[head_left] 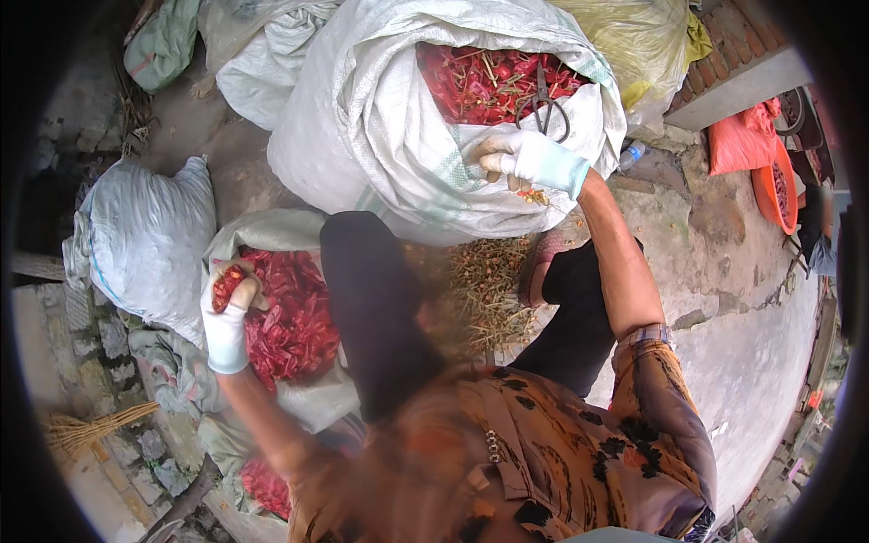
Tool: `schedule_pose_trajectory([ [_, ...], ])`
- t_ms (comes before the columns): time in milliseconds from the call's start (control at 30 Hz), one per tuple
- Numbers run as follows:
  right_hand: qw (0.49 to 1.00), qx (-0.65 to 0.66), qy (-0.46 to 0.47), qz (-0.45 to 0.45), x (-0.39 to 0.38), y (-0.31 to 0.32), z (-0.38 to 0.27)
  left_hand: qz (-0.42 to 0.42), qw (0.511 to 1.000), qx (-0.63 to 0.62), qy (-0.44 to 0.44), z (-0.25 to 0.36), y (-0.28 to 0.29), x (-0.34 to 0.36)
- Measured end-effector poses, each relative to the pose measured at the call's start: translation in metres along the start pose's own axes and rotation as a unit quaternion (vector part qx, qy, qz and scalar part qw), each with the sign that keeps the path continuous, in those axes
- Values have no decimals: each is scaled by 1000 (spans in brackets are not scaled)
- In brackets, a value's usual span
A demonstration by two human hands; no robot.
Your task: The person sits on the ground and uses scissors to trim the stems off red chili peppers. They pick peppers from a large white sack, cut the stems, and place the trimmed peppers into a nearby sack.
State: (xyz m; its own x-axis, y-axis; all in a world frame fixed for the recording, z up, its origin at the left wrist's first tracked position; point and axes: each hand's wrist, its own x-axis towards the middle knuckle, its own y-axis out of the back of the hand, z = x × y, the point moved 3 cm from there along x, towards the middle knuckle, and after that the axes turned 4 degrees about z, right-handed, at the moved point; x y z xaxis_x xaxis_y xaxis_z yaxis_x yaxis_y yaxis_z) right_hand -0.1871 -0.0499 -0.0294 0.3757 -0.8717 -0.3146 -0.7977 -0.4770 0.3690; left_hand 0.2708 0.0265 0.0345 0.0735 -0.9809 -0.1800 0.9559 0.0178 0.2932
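Observation:
My left hand (226, 326), in a white glove, holds a dried red chilli (226, 286) over an open sack of chillies (291, 317). My gloved right hand (529, 165) is curled at the rim of the large white sack (344, 127), with small orange-yellow bits just below its fingers; what it holds is hidden. Black scissors (543, 113) rest on the chillies (462, 86) in that large sack, just beyond my right hand. A pile of cut stems (484, 281) lies on the ground between my legs.
Full white sacks (145, 235) stand left and behind, with a yellow bag (634, 45) at the back. A pink-red bag (738, 145), orange basin (774, 204) and brick ledge (724, 54) are at right, a partly seen person (822, 253) at the far edge, straw (100, 425) at lower left.

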Motion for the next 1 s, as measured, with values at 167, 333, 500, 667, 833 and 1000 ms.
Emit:
schedule_pose_trajectory([
  [167,1000,-16,14,4,-1,2,9,14,842,536,-48,-54,49,-46],
  [333,999,-6,-32,8,4,-2,9,-442,810,79,-377,136,-61,-72],
  [500,999,13,-28,17,4,-5,12,-742,510,-19,-435,232,-120,-122],
  [667,999,-31,0,36,-3,-5,19,-739,567,-45,-361,197,-154,-108],
  [833,998,-48,1,33,9,-11,28,-596,789,7,-148,82,-186,-90],
  [1000,999,-37,-1,33,8,-7,35,-414,908,29,63,-47,-210,-104],
])
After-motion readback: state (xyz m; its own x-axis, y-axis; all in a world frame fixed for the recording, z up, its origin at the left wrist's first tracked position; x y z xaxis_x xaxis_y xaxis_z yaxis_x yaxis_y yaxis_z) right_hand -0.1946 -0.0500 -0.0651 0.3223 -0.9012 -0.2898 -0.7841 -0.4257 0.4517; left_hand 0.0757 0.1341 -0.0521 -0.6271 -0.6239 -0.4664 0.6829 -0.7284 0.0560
